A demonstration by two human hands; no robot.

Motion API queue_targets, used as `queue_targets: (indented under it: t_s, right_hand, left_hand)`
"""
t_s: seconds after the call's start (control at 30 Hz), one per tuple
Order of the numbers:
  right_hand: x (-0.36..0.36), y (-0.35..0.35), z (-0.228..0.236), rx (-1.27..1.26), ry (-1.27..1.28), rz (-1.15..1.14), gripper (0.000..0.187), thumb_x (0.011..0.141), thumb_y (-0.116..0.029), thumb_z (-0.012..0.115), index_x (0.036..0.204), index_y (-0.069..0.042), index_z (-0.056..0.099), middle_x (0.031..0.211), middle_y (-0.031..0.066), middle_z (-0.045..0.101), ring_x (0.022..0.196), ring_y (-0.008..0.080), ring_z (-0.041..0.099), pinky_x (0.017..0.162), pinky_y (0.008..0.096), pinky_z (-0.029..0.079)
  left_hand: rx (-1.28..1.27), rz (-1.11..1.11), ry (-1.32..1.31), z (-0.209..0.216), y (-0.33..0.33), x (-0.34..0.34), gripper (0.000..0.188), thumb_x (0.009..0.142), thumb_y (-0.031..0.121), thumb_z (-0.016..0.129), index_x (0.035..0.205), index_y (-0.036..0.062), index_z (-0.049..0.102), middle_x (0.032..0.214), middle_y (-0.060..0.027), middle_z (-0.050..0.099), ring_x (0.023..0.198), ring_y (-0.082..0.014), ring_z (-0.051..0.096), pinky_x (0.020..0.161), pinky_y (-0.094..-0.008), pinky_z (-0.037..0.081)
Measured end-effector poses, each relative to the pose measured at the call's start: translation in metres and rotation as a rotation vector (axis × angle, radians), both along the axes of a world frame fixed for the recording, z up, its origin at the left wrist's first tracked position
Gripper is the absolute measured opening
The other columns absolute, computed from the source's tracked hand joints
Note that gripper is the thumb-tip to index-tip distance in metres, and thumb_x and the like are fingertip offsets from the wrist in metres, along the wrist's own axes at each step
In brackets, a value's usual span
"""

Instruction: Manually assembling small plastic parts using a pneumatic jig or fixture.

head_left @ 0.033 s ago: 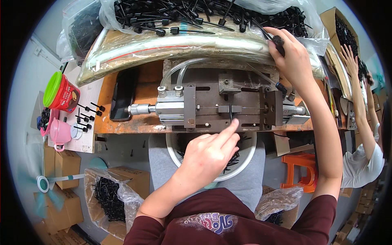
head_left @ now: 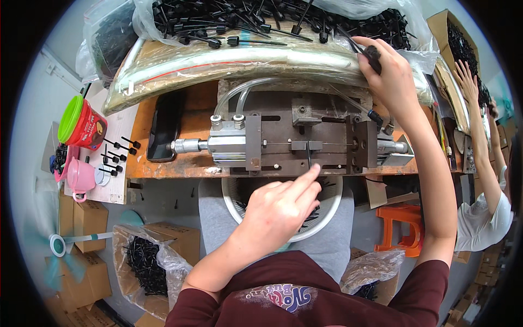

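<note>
My left hand (head_left: 278, 210) reaches up to a grey metal press fixture (head_left: 256, 144) on the orange workbench. Its thumb and forefinger pinch the lower end of a thin black pin (head_left: 308, 154) that stands in the fixture's middle slot. My right hand (head_left: 391, 76) is at the back right, closed around a black capped pin (head_left: 372, 56) at the edge of a clear plastic bag (head_left: 229, 57) heaped with several such pins. A white round basket (head_left: 233, 192) holding black pins sits in my lap, under the left hand.
A dark phone (head_left: 163, 128) lies left of the fixture. A red tub with a green lid (head_left: 81, 125), a pink cup (head_left: 80, 175) and loose pins sit on a side board. Cardboard boxes, a bagged box of pins (head_left: 143, 261), an orange stool (head_left: 400, 226). Another person's arm (head_left: 479, 136) at right.
My left hand has slipped slightly down and toward me at the pin. The right hand stays at the bag.
</note>
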State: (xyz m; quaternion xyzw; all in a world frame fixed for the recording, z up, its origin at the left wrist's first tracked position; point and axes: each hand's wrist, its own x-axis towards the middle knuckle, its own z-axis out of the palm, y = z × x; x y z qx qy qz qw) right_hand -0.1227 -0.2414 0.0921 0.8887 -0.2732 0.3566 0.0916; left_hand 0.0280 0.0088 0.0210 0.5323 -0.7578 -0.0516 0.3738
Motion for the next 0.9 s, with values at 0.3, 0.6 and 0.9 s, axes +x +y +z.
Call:
queue_targets:
  t_s: [0.3, 0.6, 0.9]
  right_hand:
    - [0.007, -0.013, 0.003, -0.001, -0.037, -0.027, 0.027, 0.086, -0.015, 0.062, 0.110, -0.004, 0.066, 0.095, 0.0169, 0.067, 0.090, 0.0353, 0.065, 0.080, 0.0405, 0.051]
    - [0.025, 0.079, 0.008, 0.715, -0.553, 0.217, 0.030, 0.086, -0.014, 0.067, 0.113, 0.000, 0.070, 0.080, 0.0013, 0.066, 0.075, 0.0053, 0.056, 0.068, 0.0214, 0.045]
    - [0.011, 0.171, -0.046, 1.122, -0.838, 0.200, 0.030, 0.094, -0.003, 0.061, 0.123, 0.004, 0.060, 0.093, 0.0047, 0.067, 0.082, 0.0061, 0.061, 0.069, 0.0196, 0.048]
  left_hand:
    - [-0.081, -0.109, 0.141, 0.025, -0.018, -0.011, 0.066, 0.066, 0.045, 0.085, 0.113, 0.0023, 0.067, 0.121, -0.0159, 0.066, 0.086, -0.0245, 0.071, 0.071, -0.0293, 0.056]
    - [-0.435, 0.144, 0.419, 0.036, -0.063, -0.015, 0.050, 0.068, 0.003, 0.085, 0.113, 0.0007, 0.064, 0.100, -0.0098, 0.066, 0.080, -0.0168, 0.066, 0.065, -0.0275, 0.058]
    - [-0.234, 0.115, 0.335, 0.008, -0.012, -0.011, 0.032, 0.068, -0.002, 0.080, 0.098, 0.0001, 0.070, 0.092, -0.0112, 0.068, 0.077, -0.0237, 0.066, 0.066, -0.0325, 0.055]
